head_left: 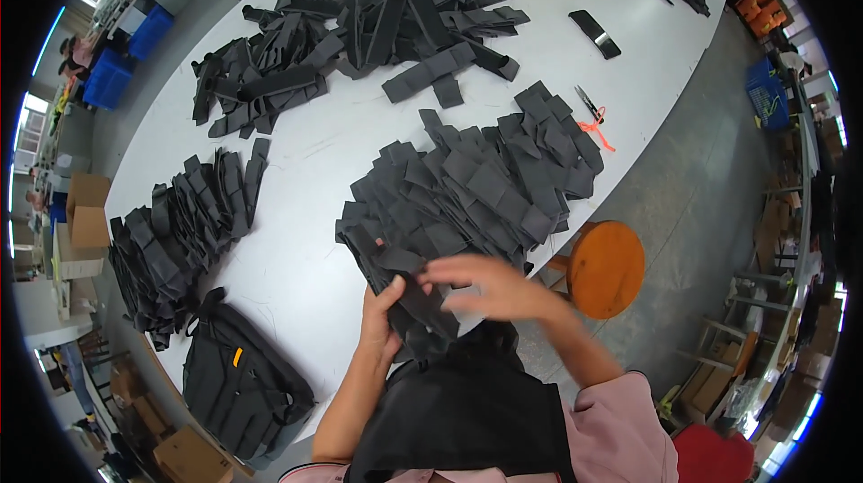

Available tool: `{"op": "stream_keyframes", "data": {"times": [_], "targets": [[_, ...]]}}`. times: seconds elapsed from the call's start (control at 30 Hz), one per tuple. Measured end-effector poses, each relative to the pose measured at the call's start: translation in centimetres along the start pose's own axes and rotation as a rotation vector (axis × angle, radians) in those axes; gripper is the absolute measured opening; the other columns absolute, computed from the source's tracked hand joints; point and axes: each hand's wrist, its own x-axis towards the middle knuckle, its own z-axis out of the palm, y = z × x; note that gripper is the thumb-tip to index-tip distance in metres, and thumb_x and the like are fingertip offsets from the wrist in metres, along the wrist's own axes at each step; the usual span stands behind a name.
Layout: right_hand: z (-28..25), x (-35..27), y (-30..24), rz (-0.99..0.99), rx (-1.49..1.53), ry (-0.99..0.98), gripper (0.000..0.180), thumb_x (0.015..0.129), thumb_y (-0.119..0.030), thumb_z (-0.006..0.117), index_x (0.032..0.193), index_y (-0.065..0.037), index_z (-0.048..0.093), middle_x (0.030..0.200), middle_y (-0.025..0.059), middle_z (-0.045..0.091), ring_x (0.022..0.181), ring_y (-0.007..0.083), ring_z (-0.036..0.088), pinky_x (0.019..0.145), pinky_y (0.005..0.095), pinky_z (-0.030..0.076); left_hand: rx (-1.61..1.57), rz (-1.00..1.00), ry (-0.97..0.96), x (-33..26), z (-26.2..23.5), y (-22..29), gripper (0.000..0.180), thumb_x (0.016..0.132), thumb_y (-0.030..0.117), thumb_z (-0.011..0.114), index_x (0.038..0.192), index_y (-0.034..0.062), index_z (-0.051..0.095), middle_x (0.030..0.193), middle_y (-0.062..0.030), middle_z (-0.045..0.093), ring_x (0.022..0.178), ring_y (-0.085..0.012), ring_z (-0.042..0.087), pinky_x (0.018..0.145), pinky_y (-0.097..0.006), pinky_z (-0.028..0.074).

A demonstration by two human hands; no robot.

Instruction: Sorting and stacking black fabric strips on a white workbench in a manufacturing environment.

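My left hand [382, 321] is wrapped round a dark grey fabric strip [422, 312], its thumb pressed on the near side. The strip is held upright in front of my black apron [458, 420]. Over its right edge reaches my right hand [490, 287], somewhat blurred, with thumb and fingers apart and the fingertips at the fabric. Just beyond both hands lies a wide row of overlapping grey fabric strips [467, 182]. A small pinkish spot shows among the fabric above my left thumb; I cannot make out what it is.
A loose heap of strips [395, 16] covers the far part of the white table [306, 159]. Another stacked row [184, 231] and a black backpack [243, 375] are at left. Scissors with an orange-red ribbon [589, 106] and a black phone-like object [594, 34] lie right. A wooden stool [607, 269] stands beside the table.
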Motion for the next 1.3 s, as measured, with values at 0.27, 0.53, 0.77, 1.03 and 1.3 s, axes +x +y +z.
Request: {"op": "stream_keyframes", "data": {"times": [0.27, 0.53, 0.77, 1.03, 1.3], "targets": [[-7.0, -0.5, 7.0, 0.23, -0.582, 0.708, 0.065, 0.067, -0.021, 0.073, 0.125, -0.005, 0.047, 0.103, 0.0142, 0.048, 0.099, 0.0326, 0.046, 0.088, 0.0363, 0.04, -0.161, -0.139, -0.057, 0.5, 1.1, 0.5, 0.064, 0.083, 0.049, 0.056, 0.119, -0.0028, 0.046, 0.113, -0.0142, 0.056, 0.089, -0.0239, 0.062, 0.079, -0.037, 0.052], [-7.9, -3.2, 2.9, 0.223, 0.773, 0.672, 0.043, 0.072, -0.017, 0.07, 0.109, 0.002, 0.058, 0.103, 0.0077, 0.061, 0.091, 0.0143, 0.057, 0.084, 0.0276, 0.043, -0.394, -0.199, -0.05, 0.5, -0.4, 0.7, 0.065, 0.088, 0.05, 0.047, 0.123, -0.0053, 0.044, 0.109, -0.0186, 0.058, 0.092, -0.0275, 0.061, 0.086, -0.039, 0.049], [-7.4, -3.5, 0.0, 0.131, 0.788, 0.583, 0.056, 0.069, -0.015, 0.073, 0.117, 0.005, 0.052, 0.108, 0.01, 0.06, 0.097, 0.0171, 0.058, 0.09, 0.0283, 0.042, -0.197, -0.106, -0.034, 0.4, -0.8, 0.5, 0.066, 0.088, 0.052, 0.046, 0.121, -0.0054, 0.045, 0.105, -0.0209, 0.06, 0.094, -0.0302, 0.06, 0.085, -0.041, 0.049], [5.3, 1.8, 1.1, 0.09, -0.329, 0.414, 0.066, 0.072, -0.022, 0.066, 0.126, 0.004, 0.039, 0.116, 0.019, 0.05, 0.112, 0.0323, 0.047, 0.096, 0.04, 0.036, -0.117, -0.06, -0.17, 1.2, 2.1, -0.1, 0.078, 0.075, 0.04, 0.071, 0.13, -0.0027, 0.035, 0.13, -0.0143, 0.045, 0.113, -0.0274, 0.05, 0.096, -0.039, 0.042], [2.3, 0.7, -0.3, -0.17, -0.428, 0.293, 0.06, 0.07, -0.03, 0.072, 0.119, -0.002, 0.05, 0.134, 0.0137, 0.038, 0.116, 0.0342, 0.041, 0.095, 0.0411, 0.034, -0.078, -0.088, 0.163, 0.2, -3.9, 0.7, 0.047, 0.082, 0.032, 0.055, 0.113, -0.0036, 0.052, 0.097, -0.014, 0.062, 0.068, -0.0183, 0.06, 0.064, -0.031, 0.052]]}}
